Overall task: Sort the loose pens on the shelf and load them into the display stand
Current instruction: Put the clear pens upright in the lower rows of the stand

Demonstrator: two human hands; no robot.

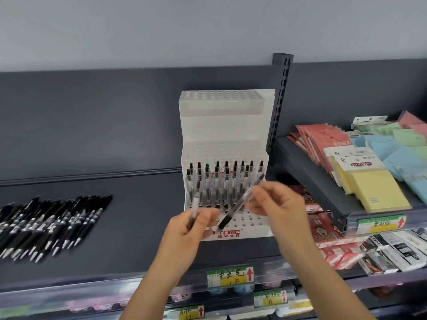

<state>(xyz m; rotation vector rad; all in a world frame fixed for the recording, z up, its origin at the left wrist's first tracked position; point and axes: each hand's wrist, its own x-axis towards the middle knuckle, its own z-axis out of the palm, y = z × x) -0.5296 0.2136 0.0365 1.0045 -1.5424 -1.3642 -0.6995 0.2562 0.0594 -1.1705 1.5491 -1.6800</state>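
Loose pens (pixel 53 225): a batch of black-barrelled pens lies in a rough row at the left of the dark shelf (pixel 138 227), tips toward the front edge, well apart from the display stand (pixel 225 125).

Display stand: white, stepped in tiers of holes, standing at the back right of the same shelf, just beside the slotted upright post (pixel 280 100). Stocked pens (pixel 225 181) stand upright in the middle tier, in two rows, buttons up.

Left hand (pixel 187 232): raised in front of the stand's lowest tier. Its fingers are curled round a clear pen (pixel 195 204), held near upright.

Right hand (pixel 279 209): raised at the stand's right front corner. Thumb and fingertips pinch a second pen (pixel 240 202) at mid-barrel. This pen is tilted, its dark grip end low and to the left, near the left hand's thumb. Motion blur prevents telling whether it touches that hand or the clear pen.

Other items: yellow sticky notes (pixel 374 188) lie on the raised neighbouring shelf to the right. A price label (pixel 231 276) with a red arrow sits on the front edge below the stand.
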